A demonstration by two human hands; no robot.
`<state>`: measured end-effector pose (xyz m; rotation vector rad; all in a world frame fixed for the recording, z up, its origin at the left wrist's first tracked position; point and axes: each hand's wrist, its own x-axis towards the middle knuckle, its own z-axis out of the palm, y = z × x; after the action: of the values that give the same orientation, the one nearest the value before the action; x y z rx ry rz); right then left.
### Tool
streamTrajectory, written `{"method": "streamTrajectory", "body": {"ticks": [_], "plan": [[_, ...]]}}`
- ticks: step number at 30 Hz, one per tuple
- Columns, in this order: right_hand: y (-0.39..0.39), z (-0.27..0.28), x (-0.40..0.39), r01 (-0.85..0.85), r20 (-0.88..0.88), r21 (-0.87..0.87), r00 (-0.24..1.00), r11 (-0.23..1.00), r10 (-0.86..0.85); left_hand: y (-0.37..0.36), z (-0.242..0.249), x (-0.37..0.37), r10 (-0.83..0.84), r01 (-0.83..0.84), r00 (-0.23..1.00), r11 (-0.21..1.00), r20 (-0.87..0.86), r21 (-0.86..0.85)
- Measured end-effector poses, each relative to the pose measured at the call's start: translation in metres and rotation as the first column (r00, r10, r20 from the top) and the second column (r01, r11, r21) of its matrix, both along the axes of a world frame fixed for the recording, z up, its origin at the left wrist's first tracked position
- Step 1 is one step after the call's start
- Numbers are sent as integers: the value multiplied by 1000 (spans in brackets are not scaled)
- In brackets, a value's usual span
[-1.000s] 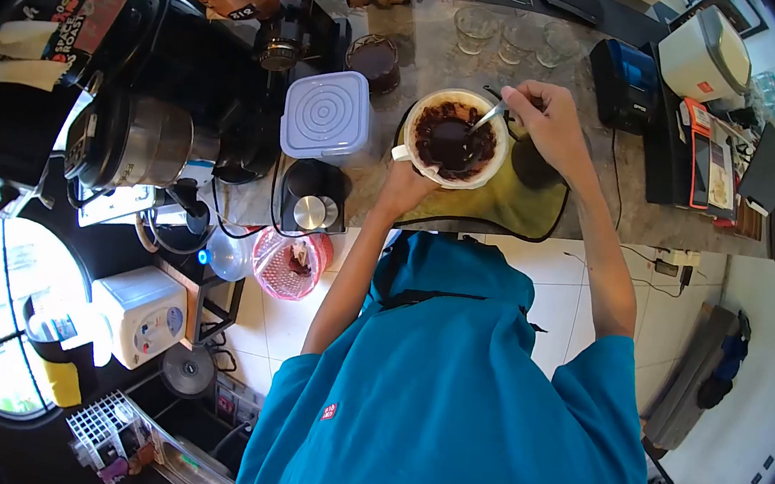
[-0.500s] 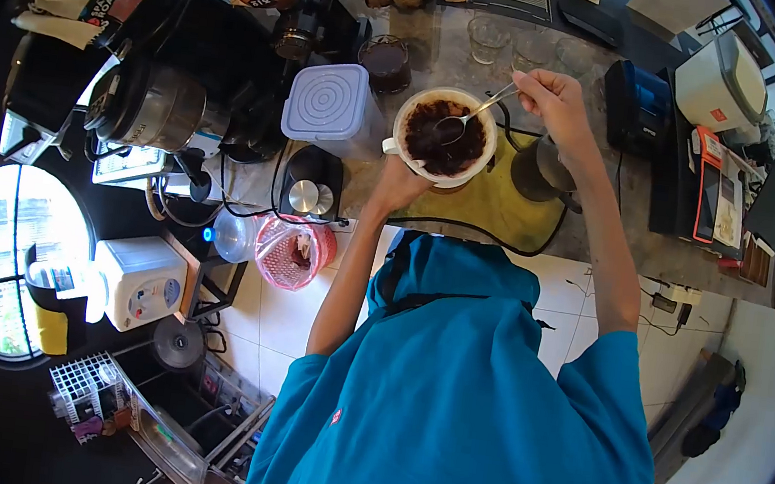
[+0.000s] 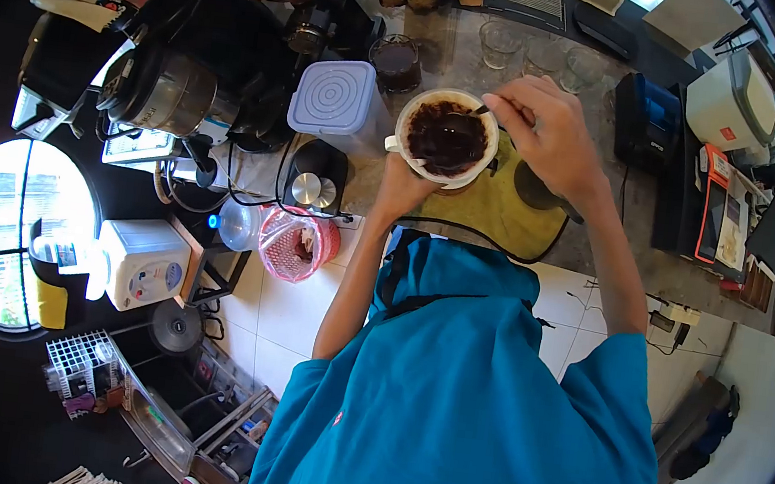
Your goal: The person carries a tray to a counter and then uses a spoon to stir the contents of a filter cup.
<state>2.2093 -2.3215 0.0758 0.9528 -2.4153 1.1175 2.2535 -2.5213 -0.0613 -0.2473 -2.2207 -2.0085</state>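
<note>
A white cup with dark brown, wet-looking contents stands at the counter's front edge. My left hand is closed round the cup's near side, beside its small handle. Above the cup's right rim, my right hand pinches a metal spoon, whose lower end dips into the dark contents. Under and right of the cup lies a yellow-green cloth. A dark round pitcher on the cloth is partly hidden by my right wrist.
Left of the cup stand a lidded plastic container and a glass of dark liquid. Empty glasses are behind. A black printer stands right. A pink basket is below the counter.
My right hand has moved left and nearer the cup, and the spoon now stands deeper in the contents, its bowl no longer visible. The whole view has shifted slightly.
</note>
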Motion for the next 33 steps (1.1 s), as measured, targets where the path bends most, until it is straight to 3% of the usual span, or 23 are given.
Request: {"method": "streamTrajectory", "body": {"ticks": [8,10,12,13,20,27,33], "plan": [[-6,-33,-12,-25,-6,57,1000,998,25,14,8,3,69,-68,997,997,-35,31],[-6,-38,-13,-28,-6,21,1000,999,28,18,8,6,112,-100,991,984,-77,146],[-4,-32,-12,37,198,38,979,999,-43,16,1,6,99,-91,993,989,-68,114],[-4,-34,-12,47,202,39,978,998,-54,15,-4,5,92,-86,993,993,-68,81],[-2,-64,-24,196,459,-146,882,970,-109,9,-18,6,79,-79,997,997,-5,2],[0,-66,-23,294,642,-276,765,915,-52,10,-20,6,105,-105,992,994,-67,-10],[4,-73,-27,285,647,-417,760,863,61,6,-26,7,107,-114,991,990,-83,-87]]}}
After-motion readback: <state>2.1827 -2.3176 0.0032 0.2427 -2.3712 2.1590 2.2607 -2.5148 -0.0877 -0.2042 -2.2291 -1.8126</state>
